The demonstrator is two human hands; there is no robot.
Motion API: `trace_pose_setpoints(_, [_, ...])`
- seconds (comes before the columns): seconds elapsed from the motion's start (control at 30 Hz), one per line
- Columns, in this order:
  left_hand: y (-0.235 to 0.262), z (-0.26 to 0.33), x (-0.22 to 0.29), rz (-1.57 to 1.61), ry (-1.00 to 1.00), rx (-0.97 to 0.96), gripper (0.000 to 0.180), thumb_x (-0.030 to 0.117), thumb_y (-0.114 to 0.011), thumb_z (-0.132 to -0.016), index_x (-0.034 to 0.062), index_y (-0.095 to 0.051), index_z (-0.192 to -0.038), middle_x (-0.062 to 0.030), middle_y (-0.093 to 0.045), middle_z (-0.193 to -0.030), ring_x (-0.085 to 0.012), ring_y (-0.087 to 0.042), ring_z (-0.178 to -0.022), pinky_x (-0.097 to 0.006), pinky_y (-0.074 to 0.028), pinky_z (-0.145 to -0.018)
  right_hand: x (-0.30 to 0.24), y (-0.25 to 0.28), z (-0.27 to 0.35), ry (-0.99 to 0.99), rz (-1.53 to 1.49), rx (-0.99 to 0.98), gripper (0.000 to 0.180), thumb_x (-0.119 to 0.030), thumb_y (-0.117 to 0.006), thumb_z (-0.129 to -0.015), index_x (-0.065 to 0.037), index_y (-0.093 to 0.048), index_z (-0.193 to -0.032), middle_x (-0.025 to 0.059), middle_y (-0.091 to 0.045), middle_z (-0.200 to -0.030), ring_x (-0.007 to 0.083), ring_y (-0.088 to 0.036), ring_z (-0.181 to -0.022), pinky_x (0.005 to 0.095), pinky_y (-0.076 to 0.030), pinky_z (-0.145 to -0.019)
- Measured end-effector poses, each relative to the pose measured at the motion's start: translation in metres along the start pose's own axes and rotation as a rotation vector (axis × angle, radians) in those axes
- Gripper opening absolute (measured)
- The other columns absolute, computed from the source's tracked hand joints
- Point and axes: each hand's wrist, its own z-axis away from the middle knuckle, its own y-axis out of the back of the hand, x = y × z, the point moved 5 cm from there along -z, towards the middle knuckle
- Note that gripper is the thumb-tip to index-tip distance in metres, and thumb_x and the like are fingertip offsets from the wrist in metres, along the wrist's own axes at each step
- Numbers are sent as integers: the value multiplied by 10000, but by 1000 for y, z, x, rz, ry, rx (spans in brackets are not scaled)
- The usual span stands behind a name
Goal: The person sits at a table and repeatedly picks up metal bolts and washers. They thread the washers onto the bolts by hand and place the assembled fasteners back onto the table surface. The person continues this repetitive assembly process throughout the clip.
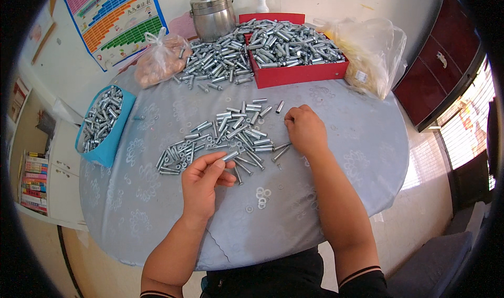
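My left hand (202, 182) pinches a shiny metal sleeve (230, 156) between thumb and fingers, over the near side of a loose pile of metal sleeves (239, 122). Long bolts (245, 165) fan out beneath it, and nuts (184, 156) lie among the parts to its left. My right hand (307, 130) is closed at the pile's right side, its fingertips bent downward; whatever they hold is hidden. A single sleeve (280, 107) lies just left of these fingertips. White washers (261, 195) form a small cluster on the cloth, nearer to me.
A red box (302, 76) heaped with bolt assemblies stands at the back, more spilling out beside it. At left is a blue bin (107, 153) full of them. Plastic bags (157, 62), a steel pot (212, 17) and a spray bottle (262, 3) line the grey-covered table's (131, 219) far side.
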Motion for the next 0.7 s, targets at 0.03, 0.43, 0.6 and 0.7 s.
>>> trace_pose_setpoints(0.03, [0, 0, 0, 2, 1, 2, 214, 98, -557, -943, -2, -623, -1121, -130, -690, -931, -152, -660, -678, -273, -550, -583, -1, 1, 1, 1, -4, 8, 114, -174, -664, -803, -91, -697, -874, 109, -625, -933, 306, -625, -880, 412, -505, -755])
trace_pose_setpoints(0.43, [2, -2, 0, 27, -9, 6, 212, 96, -567, -937, -7, -625, -1114, -133, -690, -926, -154, -660, -674, -272, -550, -581, -14, 24, 13, 59, -319, -343, 127, -149, -698, -792, -63, -687, -884, 100, -676, -818, 268, -633, -748, 370, -498, -685])
trace_pose_setpoints(0.6, [1, -3, -1, 19, 3, 12, 212, 94, -568, -936, -5, -625, -1115, -131, -689, -924, -154, -658, -673, -271, -548, -582, -63, 28, 57, 407, -491, -850, 119, -126, -704, -793, -54, -685, -886, 98, -674, -801, 217, -629, -725, 329, -492, -680])
trace_pose_setpoints(0.7, [3, -1, 0, 17, 2, 23, 213, 95, -569, -935, -5, -627, -1114, -128, -690, -924, -153, -657, -673, -270, -546, -581, -80, 23, 65, 491, -458, -852, 123, -127, -669, -801, -51, -687, -895, 135, -688, -849, 291, -654, -771, 368, -502, -710])
